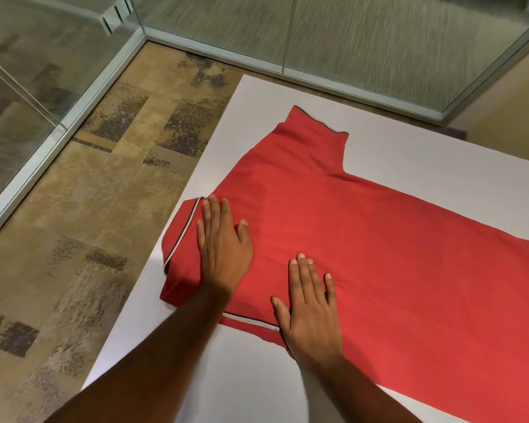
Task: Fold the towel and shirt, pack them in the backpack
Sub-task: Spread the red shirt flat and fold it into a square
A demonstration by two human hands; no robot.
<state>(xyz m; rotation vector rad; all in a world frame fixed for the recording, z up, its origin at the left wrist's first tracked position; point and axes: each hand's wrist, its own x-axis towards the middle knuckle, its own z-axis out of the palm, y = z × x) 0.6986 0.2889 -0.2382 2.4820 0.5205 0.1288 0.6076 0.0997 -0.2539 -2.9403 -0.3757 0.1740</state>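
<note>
White table (440,154): both flat, spread hands press the red shirt (394,239), hem cut off.

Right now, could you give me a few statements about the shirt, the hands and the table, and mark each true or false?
1. The red shirt lies spread on the white table. True.
2. The left hand pinches a sleeve and lifts it. False: it presses flat on the shirt beside the collar, fingers straight.
3. The right hand rests flat on the shirt. True.
4. A backpack stands on the table beside the shirt. False: no backpack is in view.
5. The shirt's collar has pale trim with a dark edge. True.
</note>
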